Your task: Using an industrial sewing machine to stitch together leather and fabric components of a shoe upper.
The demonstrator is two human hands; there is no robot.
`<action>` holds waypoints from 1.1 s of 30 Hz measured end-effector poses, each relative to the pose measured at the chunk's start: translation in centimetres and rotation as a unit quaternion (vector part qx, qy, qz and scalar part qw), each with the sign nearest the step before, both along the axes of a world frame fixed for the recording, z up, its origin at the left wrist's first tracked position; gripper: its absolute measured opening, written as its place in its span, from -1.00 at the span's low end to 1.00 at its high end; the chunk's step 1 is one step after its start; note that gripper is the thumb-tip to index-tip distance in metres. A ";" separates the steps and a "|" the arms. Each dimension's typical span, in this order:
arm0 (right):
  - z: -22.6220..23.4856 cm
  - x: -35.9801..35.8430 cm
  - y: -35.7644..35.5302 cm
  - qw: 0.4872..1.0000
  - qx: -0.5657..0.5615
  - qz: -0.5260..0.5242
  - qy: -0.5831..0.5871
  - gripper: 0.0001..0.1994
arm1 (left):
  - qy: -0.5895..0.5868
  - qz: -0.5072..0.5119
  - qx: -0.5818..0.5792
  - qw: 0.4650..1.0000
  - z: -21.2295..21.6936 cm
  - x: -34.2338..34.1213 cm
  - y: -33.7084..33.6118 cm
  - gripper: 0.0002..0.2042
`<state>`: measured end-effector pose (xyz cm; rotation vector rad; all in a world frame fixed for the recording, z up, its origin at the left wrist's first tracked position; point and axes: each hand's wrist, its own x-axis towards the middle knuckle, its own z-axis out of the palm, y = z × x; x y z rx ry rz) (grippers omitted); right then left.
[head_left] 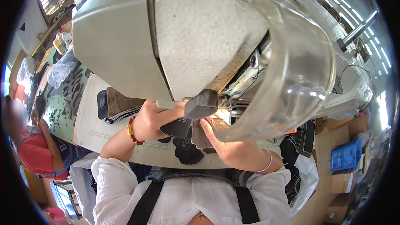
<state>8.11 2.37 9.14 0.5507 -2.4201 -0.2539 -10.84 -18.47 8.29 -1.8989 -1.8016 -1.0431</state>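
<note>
A large cream sewing machine (208,29) stands right in front of me, and its lit stitching area is between my hands. My left hand (152,121), with a red-bead bracelet, is closed on a dark fabric piece (177,128); its fingertips are partly hidden behind the machine head. A brown fabric piece (201,136) lies below the light. My right hand (235,153) holds this brown piece along its right edge, one finger stretched toward the needle area; the other fingers are behind the clear curved guard (287,79). Black scalloped pieces (186,152) hang at the table's near edge.
A stack of brown and black pieces (121,102) lies left on the machine table (93,118). More black pieces (306,137) are at the right, above a white bag (306,175). A person in red (39,152) sits far left at a green table (58,116). A blue basket (346,154) stands right.
</note>
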 end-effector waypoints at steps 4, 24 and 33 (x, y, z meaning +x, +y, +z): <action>0.4 0.3 0.3 0.999 0.033 0.005 -0.035 -0.39 | 0.021 -0.011 -0.018 1.000 0.9 0.7 0.2 -0.60; -0.4 -0.8 1.6 0.879 0.460 -0.054 0.112 -0.32 | 0.193 0.094 0.039 0.976 -2.0 1.2 1.2 -0.66; 0.3 -0.9 0.2 0.987 0.157 -0.006 0.043 -0.60 | -0.063 0.023 0.005 0.998 -1.4 0.2 0.3 -0.44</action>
